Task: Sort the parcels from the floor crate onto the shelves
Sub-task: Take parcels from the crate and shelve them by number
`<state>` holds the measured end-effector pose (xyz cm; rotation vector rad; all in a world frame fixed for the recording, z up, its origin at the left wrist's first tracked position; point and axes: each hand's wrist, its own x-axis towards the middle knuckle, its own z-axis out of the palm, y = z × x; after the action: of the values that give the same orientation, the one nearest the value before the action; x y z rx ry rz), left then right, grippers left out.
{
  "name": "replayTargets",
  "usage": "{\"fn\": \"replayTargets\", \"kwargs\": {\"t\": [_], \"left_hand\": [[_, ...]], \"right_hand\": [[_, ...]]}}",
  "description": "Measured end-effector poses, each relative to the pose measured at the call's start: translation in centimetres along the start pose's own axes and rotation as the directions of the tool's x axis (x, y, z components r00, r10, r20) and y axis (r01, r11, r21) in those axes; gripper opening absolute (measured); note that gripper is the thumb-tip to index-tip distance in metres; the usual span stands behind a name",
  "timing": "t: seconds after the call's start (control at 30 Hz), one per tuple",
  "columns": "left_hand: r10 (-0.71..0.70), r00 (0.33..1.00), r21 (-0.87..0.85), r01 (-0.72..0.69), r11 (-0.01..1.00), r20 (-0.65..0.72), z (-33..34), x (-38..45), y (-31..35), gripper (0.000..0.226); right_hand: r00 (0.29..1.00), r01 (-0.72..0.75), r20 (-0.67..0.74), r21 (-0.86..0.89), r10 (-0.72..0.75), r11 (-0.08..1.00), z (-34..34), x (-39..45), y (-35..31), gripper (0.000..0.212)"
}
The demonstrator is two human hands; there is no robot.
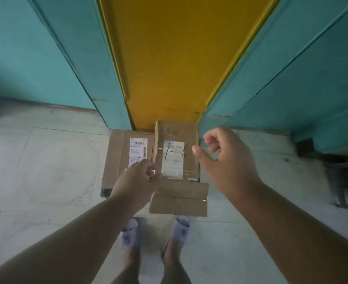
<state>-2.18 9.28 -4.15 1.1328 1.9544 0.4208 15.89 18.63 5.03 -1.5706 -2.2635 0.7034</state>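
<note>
Three brown cardboard parcels lie in a dark floor crate (106, 191) in front of my feet. The upper parcel marked "1-6" (187, 136) is tilted, and my left hand (135, 179) grips its left edge with curled fingers. My right hand (224, 158) hovers at its right edge with thumb and fingers loosely curled; floor shows in the gap between them and it holds nothing. To the left lies a flat parcel with a barcode label (116, 152), partly hidden by my left hand. Nearest me sits a taped parcel (179, 198).
A yellow panel (169, 58) rises straight ahead between teal panels on the left (52, 54) and right (291, 78). A dark metal frame (340, 181) stands on the pale tiled floor (46, 171) at the right. My feet in pale slippers (129, 232) stand just behind the crate.
</note>
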Motion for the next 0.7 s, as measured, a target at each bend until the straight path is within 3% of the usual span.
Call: {"fn": "replayTargets", "kwargs": {"t": [0.27, 0.4, 0.43, 0.53, 0.6, 0.7], "left_hand": [[-0.276, 0.96, -0.204, 0.279, 0.938, 0.047, 7.6, 7.2, -5.3, 0.037], [-0.429, 0.878, -0.544, 0.47, 0.694, 0.211, 9.9, 10.2, -6.7, 0.068], [-0.435, 0.865, -0.586, 0.494, 0.643, 0.251, 10.3, 10.9, -6.9, 0.061], [-0.359, 0.878, -0.597, 0.479, 0.644, 0.316, 10.6, 11.8, -6.7, 0.025], [-0.373, 0.872, -0.638, 0.487, 0.596, 0.317, 10.0, 11.6, -6.3, 0.015], [-0.377, 0.87, -0.677, 0.486, 0.552, 0.317, 8.1, 9.9, -5.2, 0.012]], "right_hand": [[0.986, -0.061, 0.138, -0.246, 0.097, 0.967, 10.9, 5.1, 9.5, 0.04], [0.958, -0.159, 0.181, -0.303, 0.221, 0.94, 14.4, 9.4, 12.8, 0.086], [0.935, -0.19, 0.242, -0.277, 0.26, 0.942, 14.8, 10.4, 13.4, 0.098], [0.859, -0.257, 0.434, -0.091, 0.271, 0.962, 15.8, 12.1, 15.0, 0.121], [0.833, -0.326, 0.459, -0.042, 0.308, 0.945, 15.9, 12.7, 15.2, 0.126], [0.844, -0.276, 0.442, -0.127, 0.303, 0.953, 14.9, 12.4, 13.9, 0.125]]}}
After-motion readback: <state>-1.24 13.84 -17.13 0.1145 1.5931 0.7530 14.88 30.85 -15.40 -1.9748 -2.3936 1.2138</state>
